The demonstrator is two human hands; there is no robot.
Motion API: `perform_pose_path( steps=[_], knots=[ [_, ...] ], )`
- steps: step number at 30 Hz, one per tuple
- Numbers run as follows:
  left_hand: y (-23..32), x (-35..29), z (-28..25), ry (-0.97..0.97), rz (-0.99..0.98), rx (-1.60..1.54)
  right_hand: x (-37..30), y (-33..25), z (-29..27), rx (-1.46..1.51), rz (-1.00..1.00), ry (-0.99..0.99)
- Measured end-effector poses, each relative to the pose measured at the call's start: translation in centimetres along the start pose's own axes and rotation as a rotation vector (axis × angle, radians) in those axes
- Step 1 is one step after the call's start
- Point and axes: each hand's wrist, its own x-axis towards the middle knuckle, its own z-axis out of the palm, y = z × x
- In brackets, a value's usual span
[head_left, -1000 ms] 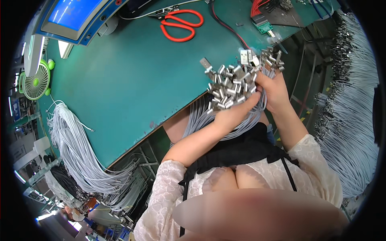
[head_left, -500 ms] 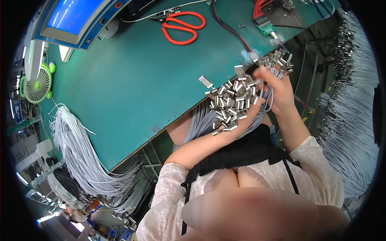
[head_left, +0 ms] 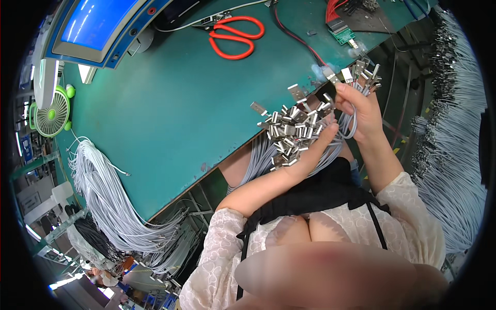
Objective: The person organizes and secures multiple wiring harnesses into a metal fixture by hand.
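A thick bundle of grey USB cables (head_left: 261, 157) hangs over my lap. Its silver USB plugs (head_left: 289, 132) fan out beside the table's front edge. My left hand (head_left: 318, 150) is closed around this bundle just below the plugs. My right hand (head_left: 366, 116) grips a smaller bunch of USB cables (head_left: 350, 126), whose plugs stick up past the fingers. At the tip of my right thumb, one metal plug (head_left: 331, 76) lies in line with the end of a red-and-black lead (head_left: 305, 44) at the table edge. Whether plug and lead are joined is hard to see.
On the green table (head_left: 155, 119) lie red-handled scissors (head_left: 232, 36) and a green circuit board (head_left: 342, 33) with red wires. A blue-screened instrument (head_left: 95, 26) and green fan (head_left: 53, 114) stand left. More grey cables hang at the left edge (head_left: 103, 196) and right (head_left: 449, 155).
My right thumb has drawn back slightly, and a metal plug now shows at its tip by the lead. The large bundle's plugs have shifted slightly left.
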Motion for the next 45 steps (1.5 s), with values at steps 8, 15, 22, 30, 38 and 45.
perform_pose_path(
  steps=[8, 15, 22, 30, 38, 45],
  knots=[
    [0.4, 0.5, -0.4, -0.023, -0.204, -0.015, 0.0, 0.3, 1.3, 0.000, 0.003, 0.004],
    [-0.1, 0.3, 0.3, -0.020, 0.000, 0.025, -1.0, 0.7, 1.8, -0.059, -0.082, -0.001],
    [-0.8, -0.3, 0.1, -0.063, -0.023, 0.009, -1.1, -0.2, 0.4, 0.042, 0.144, -0.038],
    [0.5, -0.1, -0.1, -0.006, -0.169, -0.055, -0.1, 0.8, 0.2, -0.059, -0.069, 0.046],
    [0.6, 0.9, 0.7, 0.153, -0.029, -0.278, -0.6, -0.6, 2.3, -0.057, 0.022, -0.110],
    [0.4, -0.5, 0.7, 0.051, -0.119, -0.220, -2.3, 0.1, 1.4, -0.047, -0.014, -0.094]
  ],
)
